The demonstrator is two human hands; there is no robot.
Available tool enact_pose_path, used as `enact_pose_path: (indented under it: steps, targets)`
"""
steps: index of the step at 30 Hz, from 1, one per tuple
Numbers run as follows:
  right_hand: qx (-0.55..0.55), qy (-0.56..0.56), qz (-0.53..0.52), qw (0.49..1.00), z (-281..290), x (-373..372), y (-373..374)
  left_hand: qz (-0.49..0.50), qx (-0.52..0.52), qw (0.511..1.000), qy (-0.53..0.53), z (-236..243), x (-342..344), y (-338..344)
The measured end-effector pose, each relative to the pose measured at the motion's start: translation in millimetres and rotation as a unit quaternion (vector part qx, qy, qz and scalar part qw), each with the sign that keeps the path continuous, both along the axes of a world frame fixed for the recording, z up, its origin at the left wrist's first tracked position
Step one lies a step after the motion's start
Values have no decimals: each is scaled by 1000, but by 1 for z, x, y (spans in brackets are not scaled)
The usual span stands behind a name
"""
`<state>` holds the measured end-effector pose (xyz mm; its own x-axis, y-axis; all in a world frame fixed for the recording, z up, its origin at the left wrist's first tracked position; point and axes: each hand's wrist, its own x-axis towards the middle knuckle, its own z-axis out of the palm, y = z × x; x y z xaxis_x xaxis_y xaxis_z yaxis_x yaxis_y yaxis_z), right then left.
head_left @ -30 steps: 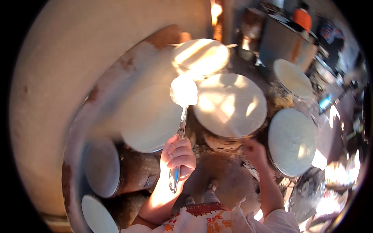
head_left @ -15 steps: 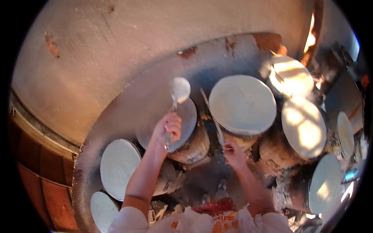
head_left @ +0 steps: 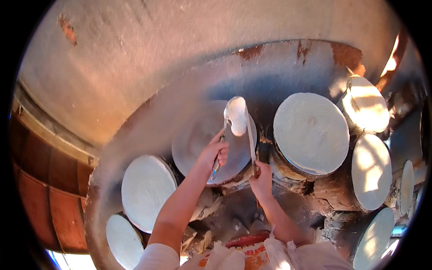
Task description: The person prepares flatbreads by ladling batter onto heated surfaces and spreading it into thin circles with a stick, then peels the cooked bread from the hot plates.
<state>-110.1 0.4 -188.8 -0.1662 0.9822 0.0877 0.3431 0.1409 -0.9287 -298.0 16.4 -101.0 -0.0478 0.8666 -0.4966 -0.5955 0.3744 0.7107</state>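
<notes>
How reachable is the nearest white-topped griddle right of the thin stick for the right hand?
Likely yes: the right hand holds the thin stick, but nothing visible blocks its way to that griddle.

Patchy sunlight glare on right-hand discs [head_left: 371, 171], softer light leftward, black fisheye edges

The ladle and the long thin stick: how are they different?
The ladle is in the left hand, but the stick is in the right hand. The ladle has a wide bowl with white mixture hanging from it, while the stick is straight and narrow. Both are held over the grey round griddle.
</notes>
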Motion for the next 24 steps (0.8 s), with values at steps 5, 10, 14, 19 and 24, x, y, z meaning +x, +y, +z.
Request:
enact_pose_path:
  steps: [5,10,14,19,24]
  targets:
    - [141,-173,19,975,38,-7,31,-17,20,983,183,-8,-16,7]
    - [141,-215,60,965,21,-14,-1,-19,26,939,344,-26,-49,-9]
    - [185,-228,39,955,35,-37,30,-31,11,852,523,-26,-54,-1]
    - [188,-222,64,955,7,-14,8,-18,46,680,731,-50,-71,-24]
    - [188,-217,65,956,35,-34,37,-13,56,629,775,-37,-87,-22]
